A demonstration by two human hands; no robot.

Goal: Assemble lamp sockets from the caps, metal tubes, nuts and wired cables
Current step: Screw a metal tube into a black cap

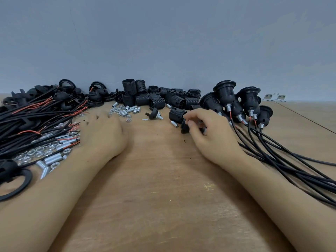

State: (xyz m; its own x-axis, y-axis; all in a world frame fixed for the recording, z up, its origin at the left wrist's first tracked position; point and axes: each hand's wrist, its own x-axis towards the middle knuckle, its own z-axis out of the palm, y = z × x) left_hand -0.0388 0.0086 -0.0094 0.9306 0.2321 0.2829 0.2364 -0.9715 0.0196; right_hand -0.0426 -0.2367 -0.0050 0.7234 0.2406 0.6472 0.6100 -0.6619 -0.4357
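Observation:
My right hand (209, 135) curls its fingers round a black cap (185, 127) with a metal tube in it, just above the wooden table (163, 179). My left hand (101, 131) is blurred and reaches with stretched fingers toward a scatter of metal tubes and nuts (123, 111); it holds nothing that I can see. A bundle of black wired cables (32, 117) with red cores lies to the left. Threaded black socket bodies (156, 97) are piled at the back centre. A lone cap with a tube (154, 113) lies between my hands.
Finished sockets with trailing black cables (241, 104) stand at the back right, their cables (291, 160) running beside my right forearm. More nuts and tubes (45, 153) and black rings (14, 186) lie by my left forearm. A grey wall rises behind the table.

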